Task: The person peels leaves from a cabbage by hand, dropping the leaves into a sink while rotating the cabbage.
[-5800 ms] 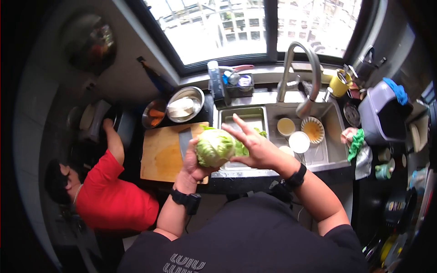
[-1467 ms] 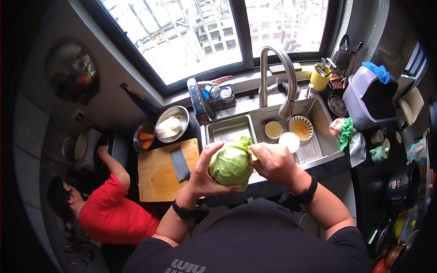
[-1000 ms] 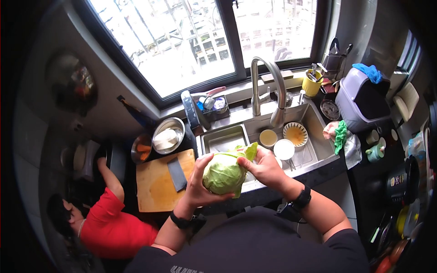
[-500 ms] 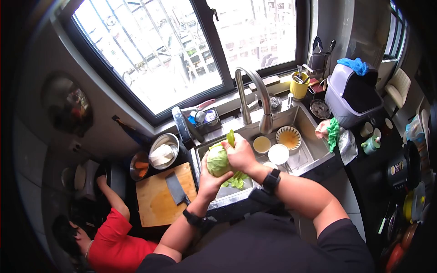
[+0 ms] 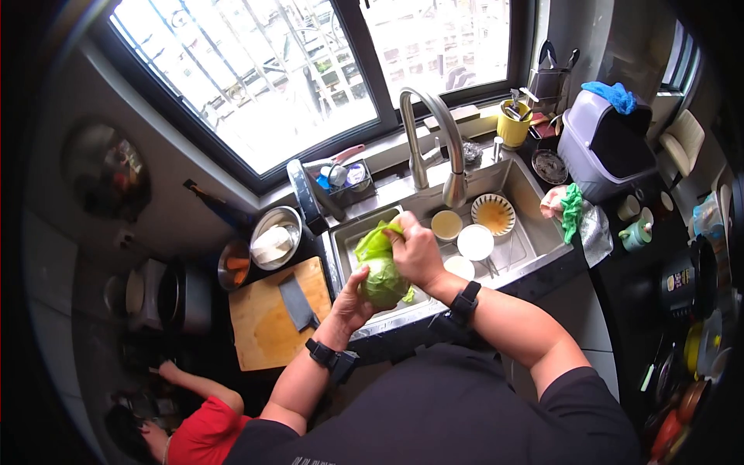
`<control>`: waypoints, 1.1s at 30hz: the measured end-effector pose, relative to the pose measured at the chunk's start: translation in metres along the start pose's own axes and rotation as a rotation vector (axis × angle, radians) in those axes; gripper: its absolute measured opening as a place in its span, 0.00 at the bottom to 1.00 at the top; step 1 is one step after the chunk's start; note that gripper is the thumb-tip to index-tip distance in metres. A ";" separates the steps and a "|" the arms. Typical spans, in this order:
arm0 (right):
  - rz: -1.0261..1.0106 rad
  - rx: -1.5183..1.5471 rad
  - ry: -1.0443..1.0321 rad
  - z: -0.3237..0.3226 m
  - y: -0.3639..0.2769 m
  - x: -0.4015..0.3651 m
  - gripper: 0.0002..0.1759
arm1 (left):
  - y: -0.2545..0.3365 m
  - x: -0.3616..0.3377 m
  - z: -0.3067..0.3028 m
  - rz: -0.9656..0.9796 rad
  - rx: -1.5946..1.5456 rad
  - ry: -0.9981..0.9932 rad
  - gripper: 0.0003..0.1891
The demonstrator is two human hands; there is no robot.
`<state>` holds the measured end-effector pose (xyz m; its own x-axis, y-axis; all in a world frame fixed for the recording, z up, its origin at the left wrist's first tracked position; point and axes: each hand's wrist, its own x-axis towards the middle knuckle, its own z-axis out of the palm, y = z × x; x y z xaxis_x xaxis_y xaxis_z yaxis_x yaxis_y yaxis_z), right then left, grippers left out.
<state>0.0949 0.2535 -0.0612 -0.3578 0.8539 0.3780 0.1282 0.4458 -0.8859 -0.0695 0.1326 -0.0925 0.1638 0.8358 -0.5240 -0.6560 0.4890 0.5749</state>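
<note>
A round green cabbage [image 5: 383, 282] is held over the left basin of the steel sink [image 5: 535, 186]. My left hand [image 5: 354, 301] cups it from the lower left, fingers curled around its side. My right hand [image 5: 418, 253] is closed on an outer leaf [image 5: 375, 242] at the top, which is lifted away from the head. Some loose green leaf shows below the cabbage in the basin, mostly hidden. To the left of the sink, a cleaver [image 5: 294, 301] lies on a wooden cutting board [image 5: 256, 325].
The tall faucet [image 5: 412, 147] arches over the sink. Bowls, including a striped one [image 5: 494, 203], sit in the right basin. A metal bowl [image 5: 284, 225] with something white stands behind the board. A person in a red shirt [image 5: 203, 434] is at the lower left.
The outer leaf is now peeled up further, and the cabbage sits tilted and slightly lower. My right hand has shifted right and closed on the leaf. The red-shirted person's arm moved lower.
</note>
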 end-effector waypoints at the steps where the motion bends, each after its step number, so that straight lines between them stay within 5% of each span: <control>1: 0.054 0.096 0.112 0.001 0.000 0.003 0.08 | -0.005 0.000 -0.003 0.086 0.050 -0.006 0.40; 8: 0.264 0.423 0.307 0.000 0.003 0.018 0.12 | 0.001 -0.010 0.012 0.335 0.170 -0.045 0.44; 11: 0.336 0.491 0.078 -0.009 -0.006 0.010 0.16 | 0.006 -0.013 0.006 0.368 0.146 -0.044 0.45; 16: -0.007 0.288 -0.381 -0.025 -0.012 -0.019 0.34 | 0.015 -0.024 0.002 0.331 0.097 -0.116 0.47; 18: 0.057 0.407 -0.380 -0.022 -0.009 -0.024 0.30 | 0.018 -0.026 -0.002 0.321 0.142 -0.129 0.48; 20: -0.246 0.142 -0.336 -0.022 -0.005 -0.023 0.24 | 0.016 -0.027 -0.016 0.322 0.173 -0.171 0.49; 24: -0.363 0.082 -0.326 -0.021 -0.006 -0.027 0.17 | 0.020 -0.039 -0.017 0.322 0.223 -0.177 0.50; 25: -0.225 0.151 -0.304 -0.022 -0.010 -0.026 0.14 | 0.023 -0.041 -0.017 0.307 0.247 -0.191 0.50; 28: -0.217 -0.136 -0.321 -0.020 -0.008 -0.029 0.10 | 0.018 -0.043 -0.016 0.279 0.266 -0.204 0.49; 31: -0.258 -0.115 -0.211 -0.006 0.003 -0.031 0.10 | 0.013 -0.045 -0.023 0.237 0.143 -0.142 0.48; 33: -0.106 -0.037 -0.091 -0.003 0.005 -0.027 0.10 | 0.007 -0.044 -0.022 0.242 0.133 -0.176 0.48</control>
<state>0.1079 0.2329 -0.0748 -0.4537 0.7741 0.4414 0.1189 0.5435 -0.8309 -0.0974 0.0938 -0.0788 0.1471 0.9565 -0.2520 -0.5910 0.2894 0.7530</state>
